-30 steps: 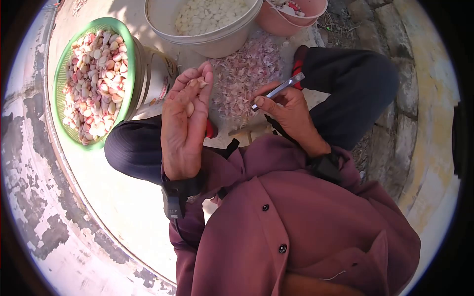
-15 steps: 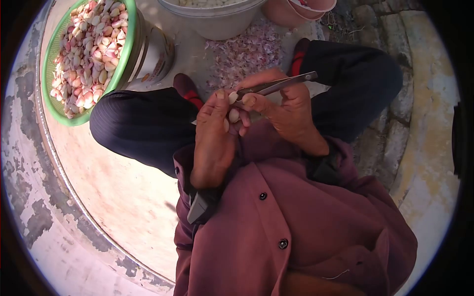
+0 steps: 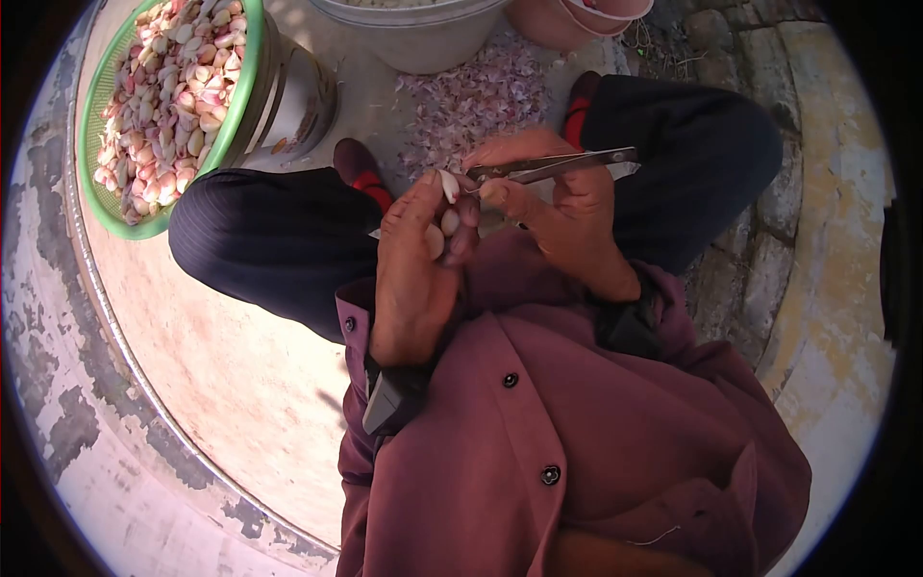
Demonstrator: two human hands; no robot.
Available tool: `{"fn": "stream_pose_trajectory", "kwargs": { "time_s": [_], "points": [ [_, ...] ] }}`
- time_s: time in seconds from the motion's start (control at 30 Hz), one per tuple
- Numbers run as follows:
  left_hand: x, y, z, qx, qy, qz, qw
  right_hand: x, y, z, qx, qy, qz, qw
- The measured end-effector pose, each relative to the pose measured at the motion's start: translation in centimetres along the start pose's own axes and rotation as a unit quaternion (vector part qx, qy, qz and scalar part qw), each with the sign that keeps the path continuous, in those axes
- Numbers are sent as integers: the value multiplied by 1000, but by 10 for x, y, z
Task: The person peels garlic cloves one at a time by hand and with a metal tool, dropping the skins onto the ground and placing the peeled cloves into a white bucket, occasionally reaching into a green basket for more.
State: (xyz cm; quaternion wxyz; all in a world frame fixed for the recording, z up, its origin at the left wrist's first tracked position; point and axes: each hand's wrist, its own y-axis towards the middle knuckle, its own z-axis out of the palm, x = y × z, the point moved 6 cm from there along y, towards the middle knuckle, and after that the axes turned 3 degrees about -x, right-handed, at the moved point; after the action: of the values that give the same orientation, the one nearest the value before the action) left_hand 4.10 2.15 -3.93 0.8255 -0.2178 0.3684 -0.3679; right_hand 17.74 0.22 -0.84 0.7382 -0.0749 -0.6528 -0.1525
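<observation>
My left hand [image 3: 411, 274] pinches a pale garlic clove [image 3: 449, 187] between thumb and fingers. More cloves [image 3: 449, 223] rest against its curled fingers and palm. Close by, my right hand [image 3: 567, 226] grips a small dark metal knife [image 3: 582, 164], its rear end sticking out to the right. The knife's tip and the right thumb are near the pinched clove, and a thin strip shows between the hands. Whether the blade touches the clove is too small to tell.
A green basket [image 3: 252, 96] heaped with unpeeled cloves stands at the upper left against a bucket [image 3: 310, 106]. Pinkish garlic skins [image 3: 481, 101] lie on the ground between my feet. Beyond them stand a large pale tub [image 3: 423, 43] and a pink basin [image 3: 558, 27].
The pinched clove now stands more upright and shows more of its white side. My right hand and the knife have moved slightly right, and the knife lies flatter.
</observation>
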Motion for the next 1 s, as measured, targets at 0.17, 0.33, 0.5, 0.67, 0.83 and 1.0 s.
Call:
{"fn": "stream_pose_trajectory", "kwargs": {
  "time_s": [0.17, 0.33, 0.5, 0.67, 0.83, 1.0],
  "points": [
    [5, 4, 0, 21, 8, 24, 999, 16, -1, 4, 27, -174, -154, 972],
    [5, 3, 2, 7, 16, 26, 1000, 22, -2, 4, 31, -221, -165, 961],
    [6, 0, 2, -19, 56, 24, 998, 26, -1, 5, 77, -253, -183, 947],
    [7, 1, 4, 19, 46, 12, 999, 8, -2, 0, 53, -31, -26, 998],
    [7, 5, 4, 28, 0, 13, 1000, 3, -4, -3, 16, -15, -39, 999],
    [3, 5, 2, 1, 11, 22, 1000, 7, -5, -4, 51, -64, -83, 993]
  ]
}}
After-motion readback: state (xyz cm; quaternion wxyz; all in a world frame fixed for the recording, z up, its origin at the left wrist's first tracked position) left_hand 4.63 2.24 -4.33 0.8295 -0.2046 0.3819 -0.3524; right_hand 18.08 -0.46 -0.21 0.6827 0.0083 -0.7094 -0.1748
